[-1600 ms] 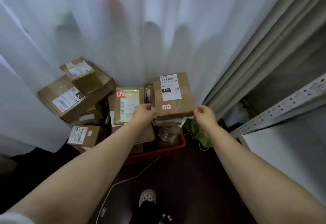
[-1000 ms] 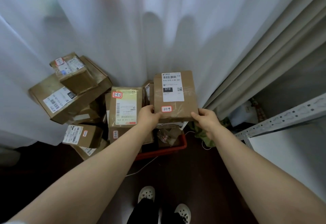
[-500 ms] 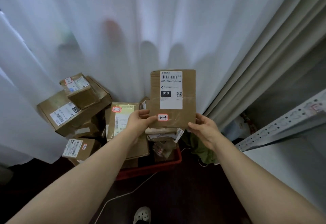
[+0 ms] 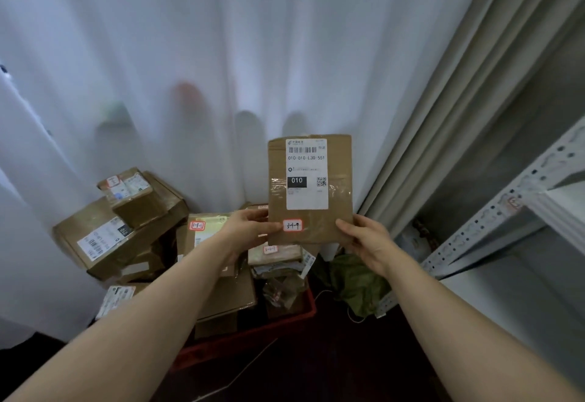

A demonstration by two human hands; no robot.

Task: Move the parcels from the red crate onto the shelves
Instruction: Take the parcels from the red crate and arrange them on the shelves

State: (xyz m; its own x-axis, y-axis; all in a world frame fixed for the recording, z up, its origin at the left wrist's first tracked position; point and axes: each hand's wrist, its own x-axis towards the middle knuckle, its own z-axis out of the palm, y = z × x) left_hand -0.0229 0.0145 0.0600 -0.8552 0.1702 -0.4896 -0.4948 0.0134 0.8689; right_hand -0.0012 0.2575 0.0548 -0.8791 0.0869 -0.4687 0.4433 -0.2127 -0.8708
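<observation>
Left hand and right hand hold parcel, fingers hidden behind.

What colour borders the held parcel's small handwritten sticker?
Red-orange border on the sticker, white inside; head view.

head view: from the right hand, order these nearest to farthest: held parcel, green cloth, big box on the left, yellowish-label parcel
1. held parcel, gripped by the right hand at its lower right corner.
2. green cloth, on the floor just below that hand.
3. yellowish-label parcel, in the pile behind the left hand.
4. big box, far left by the curtain.
</observation>
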